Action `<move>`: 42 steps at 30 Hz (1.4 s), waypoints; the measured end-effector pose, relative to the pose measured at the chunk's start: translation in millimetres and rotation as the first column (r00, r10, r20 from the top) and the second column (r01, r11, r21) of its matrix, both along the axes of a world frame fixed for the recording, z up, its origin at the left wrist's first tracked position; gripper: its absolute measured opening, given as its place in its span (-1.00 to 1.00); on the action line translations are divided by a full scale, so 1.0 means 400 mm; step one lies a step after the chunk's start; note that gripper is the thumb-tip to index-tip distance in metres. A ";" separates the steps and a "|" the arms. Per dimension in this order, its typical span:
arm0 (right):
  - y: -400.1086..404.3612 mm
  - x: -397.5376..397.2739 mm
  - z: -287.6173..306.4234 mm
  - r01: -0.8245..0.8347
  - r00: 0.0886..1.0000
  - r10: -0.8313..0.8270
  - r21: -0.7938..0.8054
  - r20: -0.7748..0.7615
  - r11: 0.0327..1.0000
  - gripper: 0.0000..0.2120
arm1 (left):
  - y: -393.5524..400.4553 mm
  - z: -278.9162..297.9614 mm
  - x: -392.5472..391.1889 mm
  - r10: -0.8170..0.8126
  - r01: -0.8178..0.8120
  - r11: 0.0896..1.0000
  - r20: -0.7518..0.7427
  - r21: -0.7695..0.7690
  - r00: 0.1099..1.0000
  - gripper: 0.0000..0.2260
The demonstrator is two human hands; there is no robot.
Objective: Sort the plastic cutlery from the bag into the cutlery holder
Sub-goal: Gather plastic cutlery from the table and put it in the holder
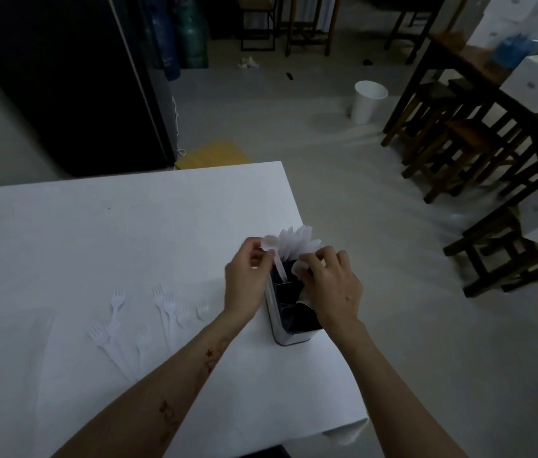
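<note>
left fingers [254,256] pinching spoon [272,247], right fingers [315,264] pinching another

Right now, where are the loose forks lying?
In the head view, the forks lie on the white table, left of the cutlery holder and the left hand.

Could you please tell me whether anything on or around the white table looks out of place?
Several white forks lie loose on the table, left of the cutlery holder, unsorted. A white cup stands on the floor.
</note>
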State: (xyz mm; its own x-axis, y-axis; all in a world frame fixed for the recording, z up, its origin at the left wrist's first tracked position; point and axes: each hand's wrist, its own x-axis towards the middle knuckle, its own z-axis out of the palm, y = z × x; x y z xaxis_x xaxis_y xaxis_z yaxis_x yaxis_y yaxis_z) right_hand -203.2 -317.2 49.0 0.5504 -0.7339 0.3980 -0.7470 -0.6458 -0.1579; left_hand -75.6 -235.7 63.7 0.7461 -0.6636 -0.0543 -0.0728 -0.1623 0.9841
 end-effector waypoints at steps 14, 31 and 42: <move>0.013 0.026 0.032 0.243 0.956 -0.279 0.291 0.091 0.925 -0.78 | 0.015 -0.046 -0.026 -0.303 0.270 0.949 0.239 0.161 0.923 -0.66; 0.369 0.251 -0.221 0.164 0.918 0.175 0.743 -0.356 0.649 -0.65 | 0.460 -0.230 0.198 0.169 -0.150 0.918 -0.020 0.368 0.985 -0.80; 0.439 0.269 -0.195 -0.250 0.968 0.076 0.929 0.239 0.273 -0.84 | 0.453 -0.231 0.246 0.196 -0.024 0.967 -0.682 0.253 0.705 -0.80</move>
State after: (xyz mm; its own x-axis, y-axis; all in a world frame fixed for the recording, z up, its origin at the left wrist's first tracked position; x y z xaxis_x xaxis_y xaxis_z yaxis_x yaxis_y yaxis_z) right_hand -95.7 -141.7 -29.2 0.7190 -0.5400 -0.4376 -0.5624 -0.0819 -0.8228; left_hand 22.7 -54.5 -28.7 0.5033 -0.4870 -0.7138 0.6506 -0.3300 0.6839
